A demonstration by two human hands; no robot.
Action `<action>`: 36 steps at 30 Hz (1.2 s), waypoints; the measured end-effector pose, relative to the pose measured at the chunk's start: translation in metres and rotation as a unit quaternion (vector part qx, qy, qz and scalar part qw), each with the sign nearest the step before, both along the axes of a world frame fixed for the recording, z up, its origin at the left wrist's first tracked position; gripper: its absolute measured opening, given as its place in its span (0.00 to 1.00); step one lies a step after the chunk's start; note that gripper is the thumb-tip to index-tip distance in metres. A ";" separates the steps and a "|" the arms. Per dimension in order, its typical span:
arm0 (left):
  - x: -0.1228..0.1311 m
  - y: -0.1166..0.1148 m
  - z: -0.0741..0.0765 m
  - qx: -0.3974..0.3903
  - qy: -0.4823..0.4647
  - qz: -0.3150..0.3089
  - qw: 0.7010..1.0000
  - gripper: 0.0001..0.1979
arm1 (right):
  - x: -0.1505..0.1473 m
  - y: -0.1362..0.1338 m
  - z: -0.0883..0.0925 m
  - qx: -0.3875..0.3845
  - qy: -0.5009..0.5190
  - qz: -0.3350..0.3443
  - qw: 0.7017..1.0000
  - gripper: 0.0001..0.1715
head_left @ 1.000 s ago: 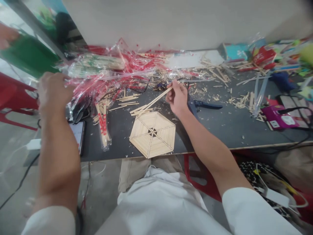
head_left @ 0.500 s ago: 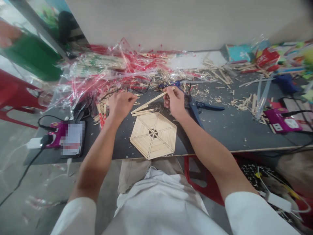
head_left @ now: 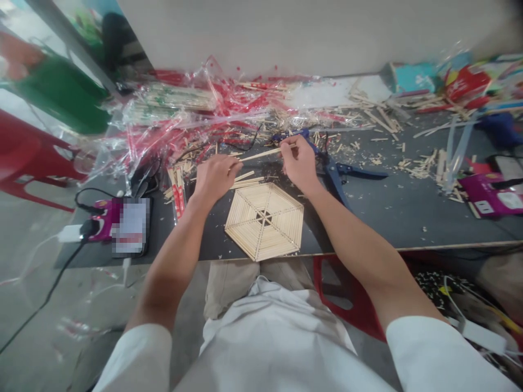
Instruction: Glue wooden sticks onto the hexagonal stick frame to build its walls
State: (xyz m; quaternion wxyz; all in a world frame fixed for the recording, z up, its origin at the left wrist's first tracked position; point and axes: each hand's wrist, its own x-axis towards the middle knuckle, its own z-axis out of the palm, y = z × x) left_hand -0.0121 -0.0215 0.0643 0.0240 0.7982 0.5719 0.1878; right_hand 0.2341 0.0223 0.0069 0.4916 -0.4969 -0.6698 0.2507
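The person has two bare hands above the dark bench (head_left: 376, 215). The right hand (head_left: 300, 163) has its grip pinched on the right end of a thin pale stick (head_left: 263, 154). It may be more than one stick; they would be too close to count. The other end meets the fingertips of the left hand (head_left: 214, 177). Those fingers are curled and partly hidden, so I cannot tell if that grip is squeezing. The stick is up between the hands, behind the flat six-sided piece (head_left: 281, 220).

There is one such piece, lying near the front edge of the bench, in front of the person. It has six sides, six lines of stick ends, and a small dark hole in the middle. A few loose sticks (head_left: 249, 182) lie just behind it, too muddled to count.

One cutting tool (head_left: 343, 179) with blue handles is partly hidden by the right arm. Plastic wrappers (head_left: 183, 130) make a shiny heap at the back, and I cannot count them. On the left is one phone (head_left: 131, 226), its screen all blurry squares, beside one purple plug box (head_left: 102, 220). A second purple box (head_left: 494, 196) is cut off at the right edge. One red chair (head_left: 28, 152) is cut off on the left.
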 end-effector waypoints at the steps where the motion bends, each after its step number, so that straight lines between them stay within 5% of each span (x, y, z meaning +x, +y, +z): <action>1: -0.001 0.000 0.000 -0.022 0.017 -0.023 0.999 0.14 | 0.003 -0.001 0.004 0.010 -0.016 -0.018 1.000 0.26; 4: -0.005 0.002 -0.001 -0.068 0.051 -0.060 0.995 0.12 | 0.011 -0.004 0.019 0.026 -0.051 -0.058 0.997 0.17; 8: -0.007 0.002 0.002 -0.087 0.061 -0.063 0.992 0.12 | 0.022 -0.006 0.036 0.043 -0.144 -0.019 0.989 0.07; 15: -0.002 0.001 -0.002 -0.057 0.065 -0.066 0.994 0.09 | 0.033 -0.006 0.032 0.044 -0.241 -0.017 0.969 0.07; 21: -0.001 0.009 -0.015 -0.060 -0.145 -0.011 0.988 0.08 | 0.033 -0.004 0.031 0.067 -0.125 -0.059 0.988 0.15; 27: 0.014 0.012 -0.025 -0.125 -0.384 -0.071 0.912 0.08 | -0.004 -0.022 0.034 -0.016 -0.032 0.002 0.999 0.10; 31: 0.024 0.013 -0.029 -0.146 -0.432 -0.088 0.885 0.04 | -0.028 -0.034 0.027 -0.012 -0.062 0.087 0.994 0.08; 36: 0.025 0.017 -0.034 -0.102 -0.372 -0.065 0.920 0.03 | -0.038 -0.028 0.018 0.019 -0.103 0.126 0.987 0.11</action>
